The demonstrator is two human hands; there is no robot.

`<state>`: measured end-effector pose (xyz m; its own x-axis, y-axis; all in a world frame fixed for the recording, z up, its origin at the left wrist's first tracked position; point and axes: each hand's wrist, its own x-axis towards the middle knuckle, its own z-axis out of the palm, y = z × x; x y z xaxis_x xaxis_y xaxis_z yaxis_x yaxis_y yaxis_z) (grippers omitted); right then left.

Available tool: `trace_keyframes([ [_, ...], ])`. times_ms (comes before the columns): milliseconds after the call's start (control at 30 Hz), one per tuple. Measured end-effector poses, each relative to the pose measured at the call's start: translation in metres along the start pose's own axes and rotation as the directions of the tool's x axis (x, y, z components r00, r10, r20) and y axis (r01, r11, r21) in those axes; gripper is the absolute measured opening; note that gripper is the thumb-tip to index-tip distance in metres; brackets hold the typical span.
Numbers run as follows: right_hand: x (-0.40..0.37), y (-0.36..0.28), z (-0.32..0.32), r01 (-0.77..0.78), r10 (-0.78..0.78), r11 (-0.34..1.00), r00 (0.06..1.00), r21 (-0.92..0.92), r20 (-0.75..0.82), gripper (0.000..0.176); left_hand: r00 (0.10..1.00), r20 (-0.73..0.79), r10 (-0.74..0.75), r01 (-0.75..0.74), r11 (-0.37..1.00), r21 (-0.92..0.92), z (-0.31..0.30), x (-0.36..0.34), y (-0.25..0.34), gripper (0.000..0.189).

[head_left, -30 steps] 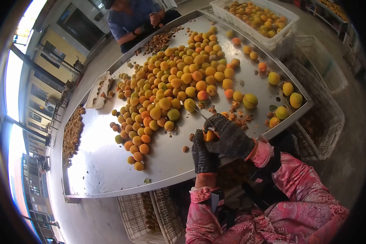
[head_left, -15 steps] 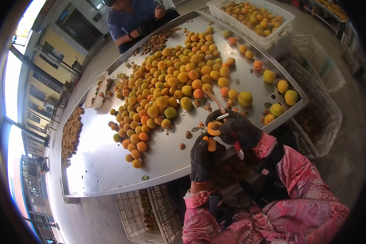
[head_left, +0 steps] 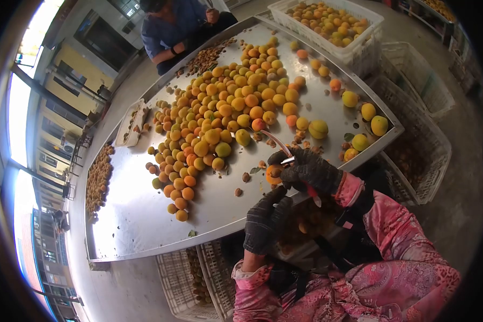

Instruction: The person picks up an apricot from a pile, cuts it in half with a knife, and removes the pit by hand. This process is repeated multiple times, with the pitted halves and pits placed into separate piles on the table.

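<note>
My right hand (head_left: pixel 311 170), in a dark glove, grips a knife (head_left: pixel 276 140) with a thin curved blade, a metal collar and a red handle end showing below the fist. Its fingertips also hold a cut apricot half (head_left: pixel 274 174) with the brown pit showing. My left hand (head_left: pixel 265 221), also gloved, is just below and left of it at the table's near edge. The left fingers are slightly apart and no fruit shows in them. Beyond my hands, a large pile of apricots (head_left: pixel 220 115) covers the middle of the metal table (head_left: pixel 139 231).
Loose pits (head_left: pixel 239 191) lie near my hands, and more pits (head_left: pixel 99 177) line the left edge. A white crate of apricots (head_left: pixel 354 47) stands at the far right. Crates (head_left: pixel 193 284) sit under the near edge. Another person (head_left: pixel 172 32) is across the table.
The orange apricot piece is gone from my left hand, which has moved down and left, away from the right. My right hand still holds the knife and pitted-side half.
</note>
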<state>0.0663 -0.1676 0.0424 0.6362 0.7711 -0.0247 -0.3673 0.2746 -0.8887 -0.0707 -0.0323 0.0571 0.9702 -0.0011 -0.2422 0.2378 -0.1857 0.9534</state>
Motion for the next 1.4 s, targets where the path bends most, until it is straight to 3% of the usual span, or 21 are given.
trace_keyframes([
  [67, -0.001, 0.0, 0.002, 0.013, -0.013, 1.0, 1.0, -0.022, -0.014, 0.035, 0.921, -0.388, -0.043, -0.063, 0.964, -0.257, 0.005, 0.009, 0.014, 0.041],
  [100, -0.001, -0.001, 0.004, 0.024, -0.025, 1.0, 0.999, -0.008, -0.028, 0.034, 0.921, -0.386, -0.044, -0.061, 0.964, -0.257, 0.009, 0.017, 0.012, 0.041],
  [167, 0.0, 0.0, 0.009, 0.035, -0.034, 0.999, 0.999, 0.005, -0.039, 0.033, 0.871, -0.471, 0.139, -0.331, 0.875, -0.354, 0.016, 0.034, 0.006, 0.039],
  [233, 0.004, 0.007, 0.014, 0.065, -0.052, 0.978, 0.996, 0.198, -0.07, 0.032, 0.894, -0.441, 0.078, -0.234, 0.922, -0.31, 0.016, 0.045, 0.003, 0.036],
  [300, 0.007, 0.013, 0.007, 0.079, -0.069, 0.99, 0.994, 0.114, -0.089, 0.032, 0.828, -0.548, 0.115, -0.309, 0.91, -0.275, 0.021, 0.057, -0.009, 0.032],
  [367, -0.002, -0.01, 0.016, 0.002, -0.015, 0.996, 0.989, -0.092, -0.148, 0.033, 0.815, -0.575, 0.072, -0.314, 0.888, -0.334, 0.022, 0.066, -0.011, 0.03],
  [433, 0.005, 0.002, 0.009, 0.012, -0.022, 0.998, 0.988, -0.069, -0.152, 0.034, 0.8, -0.598, 0.052, -0.281, 0.912, -0.298, 0.021, 0.069, -0.006, 0.031],
  [567, 0.006, 0.004, 0.008, 0.011, -0.024, 0.994, 0.992, -0.106, -0.123, 0.035, 0.837, -0.547, -0.015, -0.252, 0.876, -0.41, 0.014, 0.069, -0.006, 0.03],
  [600, 0.007, 0.004, 0.009, 0.037, -0.043, 0.999, 0.985, -0.037, -0.168, 0.036, 0.837, -0.547, -0.017, -0.252, 0.875, -0.413, 0.016, 0.07, -0.007, 0.03],
  [667, 0.008, -0.002, 0.01, 0.068, -0.06, 0.997, 0.975, 0.029, -0.213, 0.037, 0.809, -0.584, 0.059, -0.388, 0.8, -0.457, 0.02, 0.072, -0.009, 0.03],
  [733, 0.011, -0.015, 0.008, 0.219, -0.178, 0.973, 0.915, 0.076, -0.361, 0.041, 0.844, -0.533, 0.06, -0.344, 0.823, -0.452, 0.019, 0.069, -0.008, 0.031],
  [767, 0.014, -0.017, 0.004, 0.221, -0.18, 0.973, 0.915, 0.074, -0.36, 0.041, 0.877, -0.478, 0.057, -0.296, 0.847, -0.442, 0.019, 0.068, -0.007, 0.033],
  [833, 0.02, -0.025, -0.002, 0.461, -0.334, 0.849, 0.847, 0.258, -0.413, 0.04, 0.887, -0.454, 0.081, -0.296, 0.854, -0.428, 0.019, 0.071, -0.011, 0.036],
  [867, 0.019, -0.032, 0.005, 0.514, -0.339, 0.811, 0.802, 0.28, -0.491, 0.037, 0.905, -0.42, 0.059, -0.242, 0.885, -0.398, 0.019, 0.071, -0.01, 0.038],
  [967, 0.024, -0.036, 0.005, 0.631, -0.452, 0.726, 0.736, 0.272, -0.503, 0.034, 0.926, -0.376, 0.045, -0.181, 0.924, -0.336, 0.02, 0.071, -0.008, 0.039],
  [1100, 0.033, -0.034, 0.007, 0.661, -0.47, 0.714, 0.697, 0.23, -0.542, 0.034, 0.923, -0.384, 0.038, -0.207, 0.888, -0.41, 0.022, 0.076, -0.016, 0.039],
  [1167, 0.04, -0.028, 0.007, 0.669, -0.507, 0.735, 0.65, 0.109, -0.566, 0.033, 0.919, -0.394, 0.018, -0.209, 0.869, -0.449, 0.022, 0.076, -0.014, 0.039],
  [1233, 0.041, -0.025, 0.011, 0.669, -0.515, 0.735, 0.656, 0.108, -0.552, 0.034, 0.935, -0.354, -0.02, -0.178, 0.837, -0.517, 0.023, 0.073, -0.007, 0.039],
  [1400, 0.044, -0.022, 0.019, 0.649, -0.505, 0.754, 0.673, 0.104, -0.54, 0.036, 0.918, -0.395, -0.009, -0.195, 0.859, -0.473, 0.022, 0.079, -0.014, 0.034],
])
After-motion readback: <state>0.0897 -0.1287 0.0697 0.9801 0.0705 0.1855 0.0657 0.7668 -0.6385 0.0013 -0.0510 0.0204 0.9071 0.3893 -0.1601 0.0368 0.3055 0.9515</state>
